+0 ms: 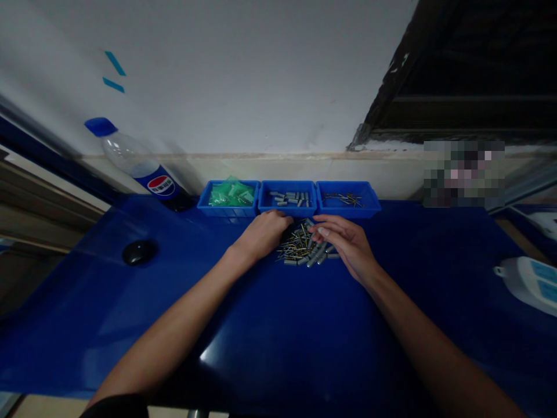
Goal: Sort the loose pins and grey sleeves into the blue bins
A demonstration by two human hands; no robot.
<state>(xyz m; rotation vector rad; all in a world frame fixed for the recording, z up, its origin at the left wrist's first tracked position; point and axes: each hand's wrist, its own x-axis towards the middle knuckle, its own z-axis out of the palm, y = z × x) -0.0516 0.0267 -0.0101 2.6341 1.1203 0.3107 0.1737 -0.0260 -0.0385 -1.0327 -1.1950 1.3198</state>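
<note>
A loose pile of screws [292, 248] mixed with grey metal cylinders [311, 259] lies in front of the middle blue bin [287, 211]. My left hand [266, 232] is at the pile's left side, its fingers curled. Their tips are hidden, so whatever they hold cannot be made out. My right hand [344, 241] reaches over the pile's right side with its fingers stretched out and apart. Its fingertips are close to some of the grey cylinders, and nothing is clearly gripped in them.
The left bin [228, 212] contains green plastic packets, the middle one grey cylinders, the right bin [369, 208] screws. A cola bottle [150, 174] stands back left, behind a black mouse [136, 253]. A white object [528, 284] sits at the right of the blue table [278, 337].
</note>
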